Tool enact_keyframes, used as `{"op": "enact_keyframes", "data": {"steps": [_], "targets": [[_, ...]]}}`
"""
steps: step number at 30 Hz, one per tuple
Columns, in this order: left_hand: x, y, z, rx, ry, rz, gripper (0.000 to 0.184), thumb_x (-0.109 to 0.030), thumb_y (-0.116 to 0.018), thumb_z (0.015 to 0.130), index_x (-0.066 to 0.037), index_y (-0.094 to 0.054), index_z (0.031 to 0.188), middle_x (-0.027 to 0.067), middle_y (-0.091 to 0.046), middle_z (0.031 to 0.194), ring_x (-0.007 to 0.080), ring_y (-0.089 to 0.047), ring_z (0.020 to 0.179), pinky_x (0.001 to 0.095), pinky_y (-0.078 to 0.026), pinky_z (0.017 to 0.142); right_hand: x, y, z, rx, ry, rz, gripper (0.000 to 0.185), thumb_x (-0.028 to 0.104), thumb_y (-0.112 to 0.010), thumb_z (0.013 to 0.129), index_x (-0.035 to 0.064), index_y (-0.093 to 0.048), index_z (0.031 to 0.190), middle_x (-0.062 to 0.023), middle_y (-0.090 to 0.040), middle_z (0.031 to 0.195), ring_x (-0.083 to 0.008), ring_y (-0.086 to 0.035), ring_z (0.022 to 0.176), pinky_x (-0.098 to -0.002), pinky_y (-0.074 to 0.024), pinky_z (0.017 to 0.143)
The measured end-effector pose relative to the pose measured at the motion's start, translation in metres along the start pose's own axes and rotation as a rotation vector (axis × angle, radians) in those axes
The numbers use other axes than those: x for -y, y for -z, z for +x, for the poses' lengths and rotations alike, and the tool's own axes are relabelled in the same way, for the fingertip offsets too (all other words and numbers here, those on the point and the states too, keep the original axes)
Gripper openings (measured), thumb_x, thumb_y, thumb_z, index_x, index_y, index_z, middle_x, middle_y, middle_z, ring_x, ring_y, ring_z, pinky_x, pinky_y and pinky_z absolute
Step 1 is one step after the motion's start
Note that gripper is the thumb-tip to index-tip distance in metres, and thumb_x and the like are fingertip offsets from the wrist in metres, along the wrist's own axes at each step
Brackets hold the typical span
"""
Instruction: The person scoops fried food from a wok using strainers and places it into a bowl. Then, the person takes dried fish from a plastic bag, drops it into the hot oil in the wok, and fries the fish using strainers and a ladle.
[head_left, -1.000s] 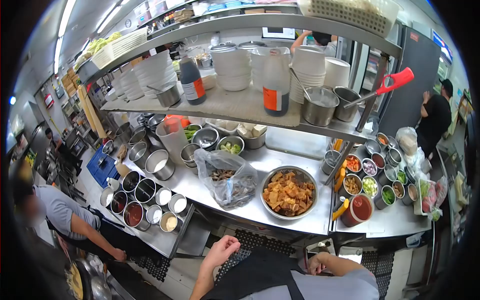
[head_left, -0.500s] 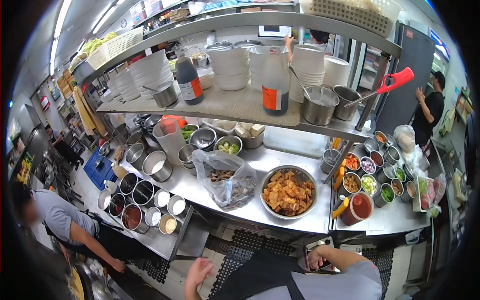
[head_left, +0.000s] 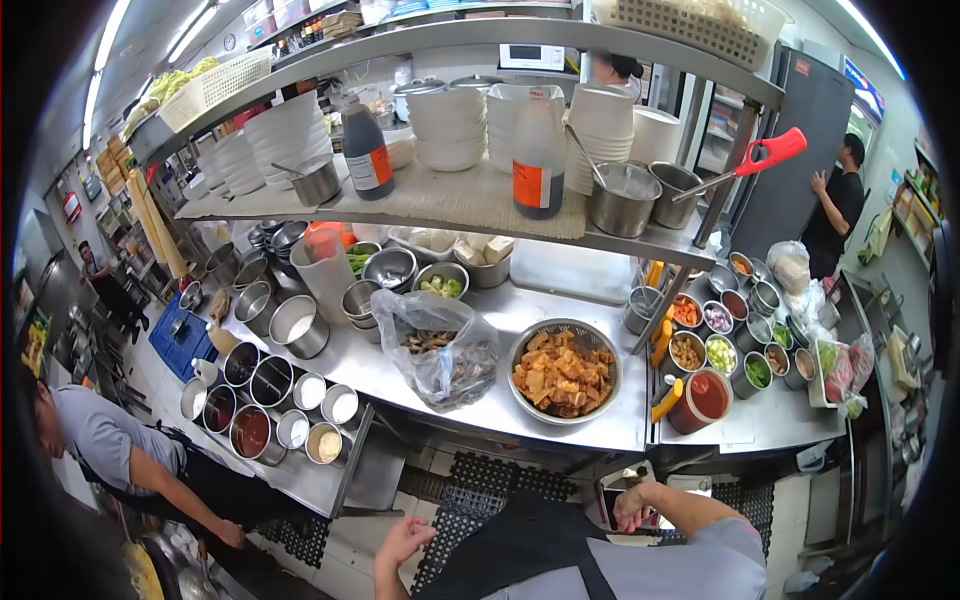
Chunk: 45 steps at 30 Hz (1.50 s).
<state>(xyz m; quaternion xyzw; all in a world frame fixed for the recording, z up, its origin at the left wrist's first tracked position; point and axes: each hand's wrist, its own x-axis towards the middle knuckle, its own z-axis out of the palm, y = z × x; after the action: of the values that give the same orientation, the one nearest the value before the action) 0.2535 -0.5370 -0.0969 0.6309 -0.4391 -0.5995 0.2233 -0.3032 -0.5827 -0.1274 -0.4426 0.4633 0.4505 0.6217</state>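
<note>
My left hand (head_left: 404, 541) hangs low in front of the counter, fingers loosely curled, and I see nothing in it. On the other side, my right hand (head_left: 631, 508) is bent in front of my black apron (head_left: 510, 545). Its fingers are drawn together; whatever may be inside them is hidden. Just beyond the right hand is an open metal container (head_left: 612, 482), below the counter edge. Above it on the counter stands a perforated metal bowl (head_left: 516, 392) of browned, chunky food pieces (head_left: 563, 372). Beside the bowl lies a clear plastic bag (head_left: 440, 350) with dark brown contents.
Several sauce pots, including a red sauce pot (head_left: 250, 432), stand at left near a co-worker (head_left: 130, 440). At right are small tins of cut vegetables and a tub of red sauce (head_left: 706, 397). A metal shelf (head_left: 400, 215) with bowls and bottles crosses overhead.
My right hand has drawn back slightly from the metal container. The left hand has moved slightly, still curled. The view has shifted a little, and the co-worker at left leans lower.
</note>
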Motion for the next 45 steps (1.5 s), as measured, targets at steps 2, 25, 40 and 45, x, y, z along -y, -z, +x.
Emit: {"op": "enact_keyframes", "data": {"steps": [2,25,40,45], "targets": [[-0.018,-0.014,0.016,0.018,-0.03,-0.008,0.046,-0.029,-0.082,0.082,-0.001,-0.062,0.112,0.0034,-0.068,0.08,0.0116,-0.063,0.07,0.0271,-0.051,0.065,-0.004,-0.005,0.0,-0.009,0.01,0.012,0.036,0.042,-0.076,0.083,0.0215,-0.068,0.111,0.0034,-0.073,0.102,-0.0137,-0.065,0.093,-0.0371,-0.05,0.082],[-0.122,-0.061,0.032,0.292,-0.31,0.184,0.049,-0.034,-0.08,0.085,-0.003,-0.061,0.118,-0.0015,-0.061,0.079,0.0067,-0.056,0.073,0.0237,-0.046,0.065,-0.033,-0.009,0.044,0.174,0.001,0.165,0.044,0.02,-0.076,0.079,0.0231,-0.065,0.122,0.0044,-0.073,0.1,-0.0114,-0.065,0.088,-0.0318,-0.05,0.069],[-0.144,-0.04,0.01,0.379,-0.247,-0.258,0.029,-0.022,-0.06,0.101,-0.006,-0.058,0.125,-0.0029,-0.065,0.083,0.0012,-0.055,0.068,0.0152,-0.038,0.056,0.144,0.024,-0.088,-0.321,0.831,0.538,0.036,0.03,-0.067,0.097,0.0113,-0.051,0.07,0.001,-0.058,0.064,-0.0115,-0.064,0.066,-0.0246,-0.0498,0.063],[-0.127,-0.041,0.021,0.257,-0.28,-0.385,0.028,-0.027,-0.053,0.104,-0.006,-0.06,0.121,-0.0025,-0.062,0.08,0.0027,-0.055,0.067,0.0165,-0.038,0.055,0.236,0.008,-0.136,-0.25,1.177,1.066,0.033,0.031,-0.047,0.106,0.0088,-0.052,0.083,0.0011,-0.044,0.059,-0.0149,-0.049,0.054,-0.033,-0.0504,0.068]]}}
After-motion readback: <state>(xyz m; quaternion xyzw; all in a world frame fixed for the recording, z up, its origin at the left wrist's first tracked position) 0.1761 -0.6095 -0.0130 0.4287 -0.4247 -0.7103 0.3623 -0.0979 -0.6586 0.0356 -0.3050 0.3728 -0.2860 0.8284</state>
